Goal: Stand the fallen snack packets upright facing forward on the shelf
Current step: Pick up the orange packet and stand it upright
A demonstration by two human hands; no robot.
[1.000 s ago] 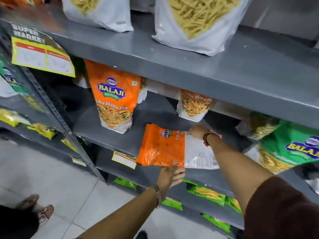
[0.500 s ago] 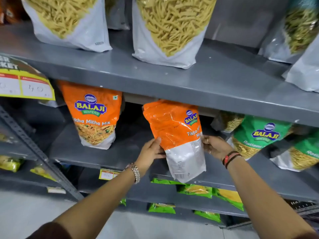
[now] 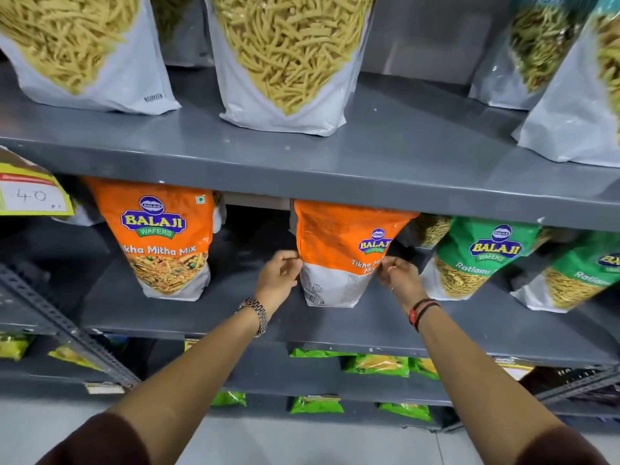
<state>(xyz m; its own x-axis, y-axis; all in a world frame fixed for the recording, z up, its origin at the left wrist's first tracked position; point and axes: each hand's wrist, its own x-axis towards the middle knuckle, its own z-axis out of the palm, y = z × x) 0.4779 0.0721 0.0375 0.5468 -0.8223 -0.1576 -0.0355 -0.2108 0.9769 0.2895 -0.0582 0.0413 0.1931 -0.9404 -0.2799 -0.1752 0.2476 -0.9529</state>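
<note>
An orange and white Balaji Tikha Mitha Mix packet point(image 3: 339, 250) stands upright on the grey middle shelf point(image 3: 208, 313), its back panel with barcode turned toward me. My left hand point(image 3: 280, 273) pinches its left edge and my right hand point(image 3: 397, 275) grips its right edge. A second orange packet point(image 3: 164, 236) of the same kind stands upright facing forward to the left. Two green Balaji Ratlami packets point(image 3: 483, 256) lean at the right.
The upper shelf point(image 3: 302, 169) overhangs the packet tops and carries large white bags of yellow sev point(image 3: 285, 58). A yellow price tag point(image 3: 30, 193) hangs at the left. Lower shelves hold small green packets point(image 3: 375, 364). A slotted metal upright point(image 3: 67, 323) runs at lower left.
The orange packet went from lying flat on the shelf to being lifted, then set upright further back under the upper shelf. Both hands now hold its sides.
</note>
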